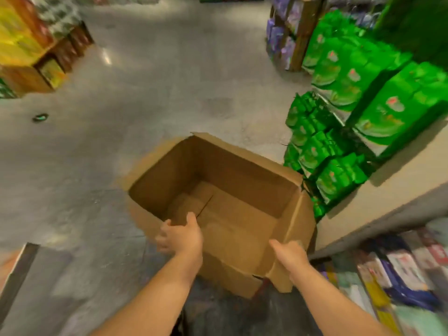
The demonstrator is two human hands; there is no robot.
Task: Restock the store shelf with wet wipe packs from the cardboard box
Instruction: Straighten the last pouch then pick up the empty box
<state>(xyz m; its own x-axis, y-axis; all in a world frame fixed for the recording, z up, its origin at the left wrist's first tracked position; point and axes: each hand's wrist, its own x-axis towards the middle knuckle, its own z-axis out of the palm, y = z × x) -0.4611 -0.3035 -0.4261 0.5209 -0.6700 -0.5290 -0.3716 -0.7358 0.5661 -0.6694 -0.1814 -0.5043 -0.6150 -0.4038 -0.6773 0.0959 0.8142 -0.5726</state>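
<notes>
An open cardboard box (pixel 242 170) stands on the floor in front of me, and no pack shows inside it. My left hand (pixel 180 235) grips the box's near left rim, thumb inside. My right hand (pixel 289 257) holds the near right corner flap. Green wet wipe packs (pixel 339 175) fill the store shelf (pixel 397 163) to the right of the box, stacked in rows on several levels.
Grey concrete floor (pixel 150 98) stretches ahead and left. A wooden display (pixel 31 57) with yellow goods stands far left. More packaged goods (pixel 400 267) lie on a low shelf at bottom right. A small dark object (pixel 40 117) lies on the floor.
</notes>
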